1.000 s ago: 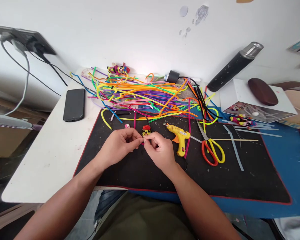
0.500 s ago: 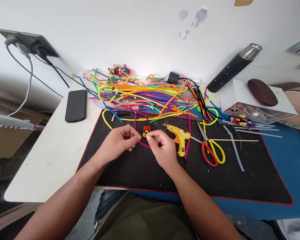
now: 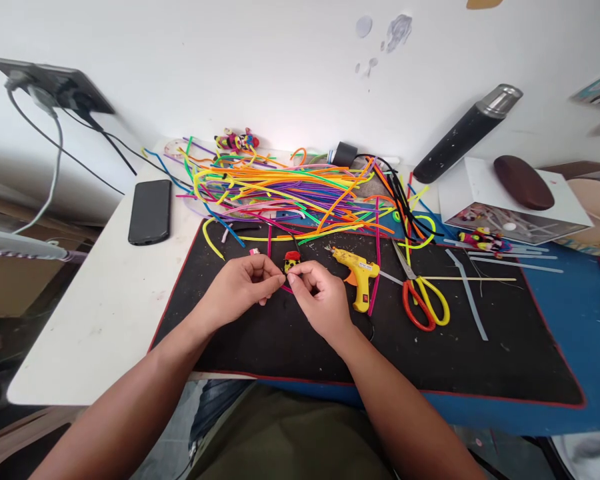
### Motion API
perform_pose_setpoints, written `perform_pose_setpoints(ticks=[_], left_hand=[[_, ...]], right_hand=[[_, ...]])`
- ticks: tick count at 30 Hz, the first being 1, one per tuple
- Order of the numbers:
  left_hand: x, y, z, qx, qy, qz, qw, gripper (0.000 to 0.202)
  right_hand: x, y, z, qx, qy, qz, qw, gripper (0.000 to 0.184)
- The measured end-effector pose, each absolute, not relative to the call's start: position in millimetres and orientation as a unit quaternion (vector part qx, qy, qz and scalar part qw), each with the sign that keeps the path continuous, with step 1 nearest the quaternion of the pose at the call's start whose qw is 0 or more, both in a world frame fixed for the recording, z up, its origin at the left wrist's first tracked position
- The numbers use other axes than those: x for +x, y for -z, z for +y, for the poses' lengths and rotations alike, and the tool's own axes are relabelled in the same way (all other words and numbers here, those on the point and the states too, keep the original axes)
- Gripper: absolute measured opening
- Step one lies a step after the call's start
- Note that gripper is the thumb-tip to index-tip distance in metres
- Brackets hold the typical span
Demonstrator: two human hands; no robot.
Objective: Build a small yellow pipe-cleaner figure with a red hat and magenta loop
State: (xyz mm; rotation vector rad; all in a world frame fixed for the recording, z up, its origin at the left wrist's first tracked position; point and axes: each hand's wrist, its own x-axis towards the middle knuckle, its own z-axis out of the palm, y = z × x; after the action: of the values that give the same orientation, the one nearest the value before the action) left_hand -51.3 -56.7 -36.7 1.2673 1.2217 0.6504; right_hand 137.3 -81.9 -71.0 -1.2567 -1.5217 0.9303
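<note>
My left hand [image 3: 246, 283] and my right hand [image 3: 323, 297] meet over the black mat [image 3: 280, 340], thumbs and forefingers pinched with their tips almost touching. Whatever lies between the fingertips is too small or hidden to make out. Just behind the tips sits a small red, yellow and black figure piece [image 3: 292, 260]. A small pinkish-white bit [image 3: 255, 251] shows behind my left knuckles. To the right of my right hand lies a yellow hot glue gun [image 3: 357, 275] with a clear glue stick in its back. Scissors [image 3: 422, 293] with one red and one yellow handle rest beyond it.
A large heap of coloured pipe cleaners [image 3: 285, 187] spreads along the wall. A phone [image 3: 151, 212] lies at left. At right stand a black flask [image 3: 467, 133] and a white box [image 3: 460, 193], with glue sticks [image 3: 470, 300] and a finished-looking pipe-cleaner figure [image 3: 485, 241] near them.
My right hand has shifted slightly left, bringing its fingertips closer to those of my left hand. More of the small figure piece and the pinkish bit shows now.
</note>
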Motion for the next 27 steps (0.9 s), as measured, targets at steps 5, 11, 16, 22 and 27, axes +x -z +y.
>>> perform_pose_setpoints(ticks=[5,11,16,22,27], left_hand=[[-52.2,36.9,-54.6,0.524,-0.264,0.510,0.629,0.036],[-58.8,34.7,-50.5,0.522,-0.274,0.505,0.631,0.046],[-61.0,32.6,-49.9,0.538,-0.263,0.505,0.622,0.047],[-61.4,34.0,-49.7,0.554,-0.241,0.501,0.619,0.038],[-60.3,31.7,-50.6,0.573,-0.221,0.498,0.612,0.032]], right_hand=[[137.3,71.0,-81.9,-0.521,-0.373,-0.617,0.457,0.011],[137.4,70.1,-83.3,-0.525,-0.380,-0.605,0.462,0.011],[137.3,71.2,-83.8,-0.524,-0.378,-0.614,0.454,0.011],[136.6,73.5,-84.1,-0.518,-0.356,-0.638,0.445,0.011],[135.5,75.1,-85.2,-0.521,-0.355,-0.645,0.431,0.010]])
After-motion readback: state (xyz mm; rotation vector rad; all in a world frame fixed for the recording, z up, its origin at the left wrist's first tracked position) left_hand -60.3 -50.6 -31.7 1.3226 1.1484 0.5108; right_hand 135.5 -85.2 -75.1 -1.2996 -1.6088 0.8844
